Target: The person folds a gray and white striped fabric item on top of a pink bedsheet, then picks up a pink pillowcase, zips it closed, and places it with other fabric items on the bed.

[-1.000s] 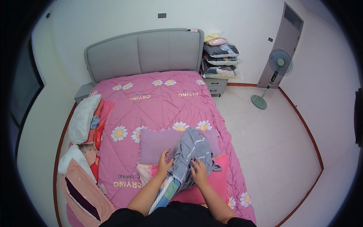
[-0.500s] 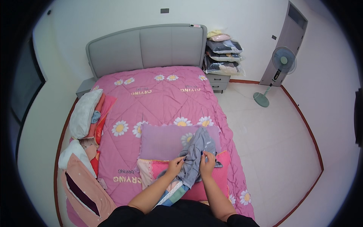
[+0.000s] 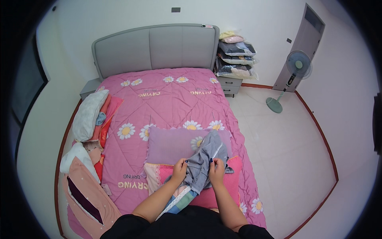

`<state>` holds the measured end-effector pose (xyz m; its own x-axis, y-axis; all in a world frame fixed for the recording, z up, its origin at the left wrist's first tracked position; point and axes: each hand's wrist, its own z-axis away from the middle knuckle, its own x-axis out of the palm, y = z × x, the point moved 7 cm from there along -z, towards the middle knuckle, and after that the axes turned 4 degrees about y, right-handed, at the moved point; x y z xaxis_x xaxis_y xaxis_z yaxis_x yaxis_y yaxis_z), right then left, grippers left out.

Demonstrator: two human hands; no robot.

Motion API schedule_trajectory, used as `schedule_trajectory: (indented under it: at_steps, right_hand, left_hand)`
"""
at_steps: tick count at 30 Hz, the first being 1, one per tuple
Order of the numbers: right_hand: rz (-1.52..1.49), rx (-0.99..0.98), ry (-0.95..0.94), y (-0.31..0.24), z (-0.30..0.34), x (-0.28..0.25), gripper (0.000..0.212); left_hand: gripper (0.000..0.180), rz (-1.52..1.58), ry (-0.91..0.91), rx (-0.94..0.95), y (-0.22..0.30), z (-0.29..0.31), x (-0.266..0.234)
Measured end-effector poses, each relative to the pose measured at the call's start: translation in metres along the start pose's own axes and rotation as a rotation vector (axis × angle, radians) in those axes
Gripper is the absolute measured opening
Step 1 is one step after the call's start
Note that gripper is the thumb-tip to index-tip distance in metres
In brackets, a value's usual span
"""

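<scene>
A crumpled grey cloth [image 3: 205, 159] with a thin white strip along it hangs between my hands, over the near part of the bed; its exact kind is hard to make out. My left hand [image 3: 180, 171] pinches its left edge. On the other side my right hand [image 3: 216, 172] grips it with thumb and fingers closed. Beneath it lie a lilac pillow [image 3: 169, 144] with a frilled edge, a bright pink cushion or cover [image 3: 234, 175] and a patchwork-coloured cloth [image 3: 184, 203] with white lace trim, partly hidden by my forearms.
A pink daisy-print quilt [image 3: 159, 107] covers the bed. Along its left side lie a white pillow [image 3: 89, 115], folded red fabrics [image 3: 104, 133] and a peach cover [image 3: 85, 195] with a dark opening. Bagged bedding [image 3: 237, 59] is stacked on a nightstand [image 3: 230, 83]; a fan [image 3: 274, 104] stands right.
My left hand has shifted slightly up and left along the grey cloth, which is now spread a little wider. The white strip shows more. My right hand has barely moved.
</scene>
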<state>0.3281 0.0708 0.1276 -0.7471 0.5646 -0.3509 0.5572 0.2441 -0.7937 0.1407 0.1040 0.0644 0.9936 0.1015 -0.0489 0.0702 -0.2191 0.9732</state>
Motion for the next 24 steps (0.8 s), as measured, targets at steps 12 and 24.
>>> schedule_trajectory:
  at_steps: [12,24]
  right_hand:
    - [-0.245,0.102,-0.640,-0.008,0.010,0.022,0.013]
    - [-0.422,0.277,-1.171,-0.023,0.033,0.030,0.008]
  left_hand:
    - [0.032,0.235,-0.080,-0.099,0.022,0.007,0.002]
    - [0.039,-0.212,-0.246,0.337,0.054,0.004,0.021]
